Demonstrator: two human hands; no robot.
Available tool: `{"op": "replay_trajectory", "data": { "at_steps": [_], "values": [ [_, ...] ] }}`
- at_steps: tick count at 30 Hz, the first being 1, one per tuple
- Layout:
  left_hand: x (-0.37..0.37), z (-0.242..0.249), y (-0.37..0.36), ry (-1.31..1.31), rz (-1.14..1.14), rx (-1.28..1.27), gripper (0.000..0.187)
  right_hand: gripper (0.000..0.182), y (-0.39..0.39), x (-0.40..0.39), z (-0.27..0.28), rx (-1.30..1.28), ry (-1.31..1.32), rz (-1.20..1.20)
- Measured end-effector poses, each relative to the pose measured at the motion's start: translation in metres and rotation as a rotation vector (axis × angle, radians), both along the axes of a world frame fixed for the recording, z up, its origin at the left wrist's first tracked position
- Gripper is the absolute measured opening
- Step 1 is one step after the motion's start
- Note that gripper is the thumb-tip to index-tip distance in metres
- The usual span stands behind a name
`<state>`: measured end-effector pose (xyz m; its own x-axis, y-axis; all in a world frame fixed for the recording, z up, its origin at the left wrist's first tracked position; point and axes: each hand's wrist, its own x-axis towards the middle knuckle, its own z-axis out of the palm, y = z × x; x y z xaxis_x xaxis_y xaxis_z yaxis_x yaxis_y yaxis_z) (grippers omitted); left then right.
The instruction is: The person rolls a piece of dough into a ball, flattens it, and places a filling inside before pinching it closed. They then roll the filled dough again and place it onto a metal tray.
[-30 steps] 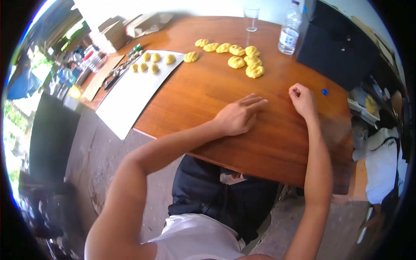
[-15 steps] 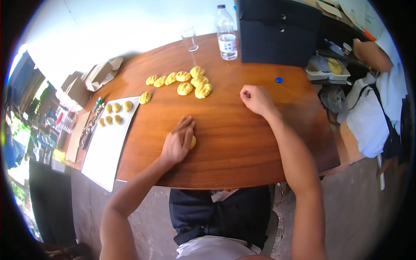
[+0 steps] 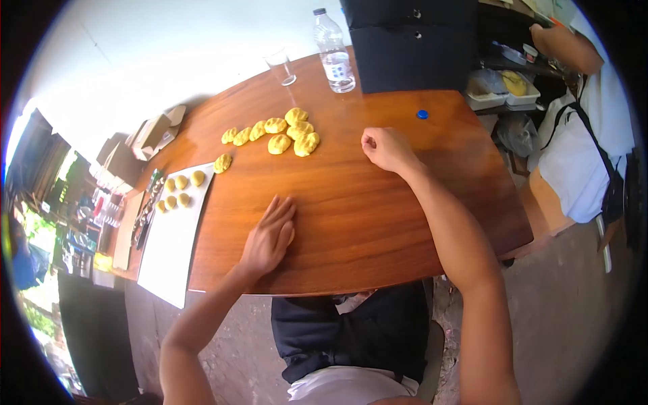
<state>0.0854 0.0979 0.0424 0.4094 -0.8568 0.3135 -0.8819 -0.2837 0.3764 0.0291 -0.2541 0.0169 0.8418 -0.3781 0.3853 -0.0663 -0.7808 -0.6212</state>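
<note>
My left hand [image 3: 268,236] lies palm down on the wooden table [image 3: 351,236], fingers stretched out. A sliver of a yellow dough ball [image 3: 291,237] shows at its thumb side; the palm covers the rest. My right hand [image 3: 388,150] rests on the table farther right, its fingers curled in, and I see nothing inside them. Several lumpy yellow dough pieces [image 3: 279,144] are grouped beyond my hands. One more dough lump [image 3: 223,163] sits beside the white tray [image 3: 169,250]. Smooth round dough balls [image 3: 197,178] stand in two rows at the tray's far end.
At the back stand a drinking glass [image 3: 282,70], a water bottle [image 3: 335,61] and a black box [image 3: 412,50]. A blue bottle cap [image 3: 422,115] lies at the right. Cardboard boxes [image 3: 148,138] are at the far left. Another person's arm [image 3: 570,50] is at the right edge.
My left hand has shifted slightly toward me, its fingers a little more spread, and less of the dough ball shows. My right hand stays curled in nearly the same place. The view has tilted slightly.
</note>
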Motion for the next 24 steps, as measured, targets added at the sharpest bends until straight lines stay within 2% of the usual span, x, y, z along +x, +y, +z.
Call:
{"op": "replay_trajectory", "data": {
  "at_steps": [3, 5, 9, 12, 14, 16, 18, 20, 22, 24],
  "values": [
    [0.003, -0.008, -0.06, -0.072, -0.013, -0.058, 0.039, 0.009, 0.001, -0.006, -0.001, 0.003, -0.011, 0.009],
    [-0.004, -0.011, -0.079, 0.008, -0.184, 0.026, 0.042, 0.009, 0.0, -0.015, 0.001, 0.013, -0.019, 0.02],
    [-0.053, 0.001, -0.02, -0.082, -0.243, 0.088, 0.041, 0.008, -0.005, -0.02, 0.002, 0.069, -0.013, 0.08],
    [-0.052, 0.002, 0.027, -0.084, -0.215, 0.144, 0.039, 0.008, -0.004, -0.014, -0.002, 0.064, -0.008, 0.047],
    [-0.039, 0.003, 0.035, 0.146, 0.046, 0.056, 0.038, 0.008, 0.0, -0.01, -0.002, 0.041, -0.017, 0.033],
    [0.006, -0.007, 0.01, -0.02, 0.051, -0.042, 0.037, 0.008, 0.004, -0.007, 0.003, 0.001, -0.033, 0.032],
    [0.031, -0.011, -0.03, -0.081, 0.032, -0.05, 0.035, 0.008, 0.007, -0.011, 0.007, -0.016, 0.023, -0.041],
    [0.012, -0.013, -0.064, 0.122, -0.057, -0.115, 0.036, 0.008, 0.006, -0.016, 0.009, -0.008, 0.025, -0.029],
    [-0.021, -0.015, -0.067, 0.034, -0.17, -0.069, 0.038, 0.008, 0.002, -0.018, 0.005, 0.011, 0.032, -0.013],
    [-0.049, -0.003, -0.038, -0.009, -0.248, 0.031, 0.044, 0.009, -0.005, -0.014, -0.001, 0.07, 0.015, 0.052]
  ]
}}
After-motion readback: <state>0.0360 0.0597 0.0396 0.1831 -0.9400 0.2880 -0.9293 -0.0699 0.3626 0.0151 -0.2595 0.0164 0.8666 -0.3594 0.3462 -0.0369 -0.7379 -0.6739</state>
